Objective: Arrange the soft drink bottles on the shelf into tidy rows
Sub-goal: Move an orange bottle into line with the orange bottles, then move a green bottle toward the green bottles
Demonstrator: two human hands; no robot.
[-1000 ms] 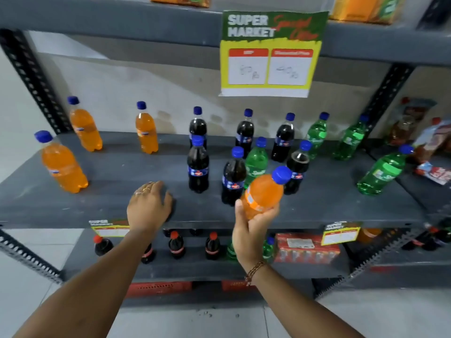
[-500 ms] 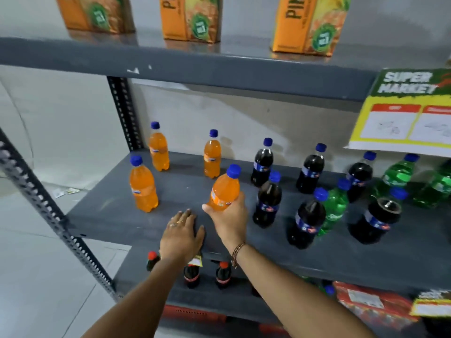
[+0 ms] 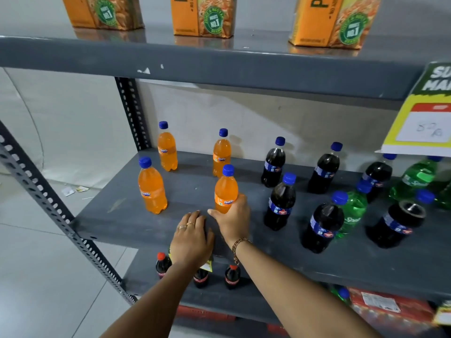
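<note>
My right hand [image 3: 233, 222] grips the base of an orange soda bottle [image 3: 225, 189] that stands upright on the grey shelf [image 3: 117, 215], in front of another orange bottle [image 3: 221, 153]. Two more orange bottles stand to the left, one at the front [image 3: 151, 187] and one at the back [image 3: 167, 148]. My left hand [image 3: 191, 236] lies flat on the shelf's front edge, holding nothing. Several dark cola bottles [image 3: 280, 203] and green bottles [image 3: 353, 211] stand scattered to the right.
The upper shelf carries orange juice cartons [image 3: 203, 17]. A yellow price sign [image 3: 424, 113] hangs at the right. A perforated steel upright [image 3: 48, 203] runs down the left. Small cola bottles [image 3: 231, 276] and a red pack [image 3: 390, 311] sit on the lower shelf.
My right hand carried the orange bottle from the cola group leftwards and set it upright in front of the back orange bottle. My view swung left and closer. My left hand stayed on the shelf edge.
</note>
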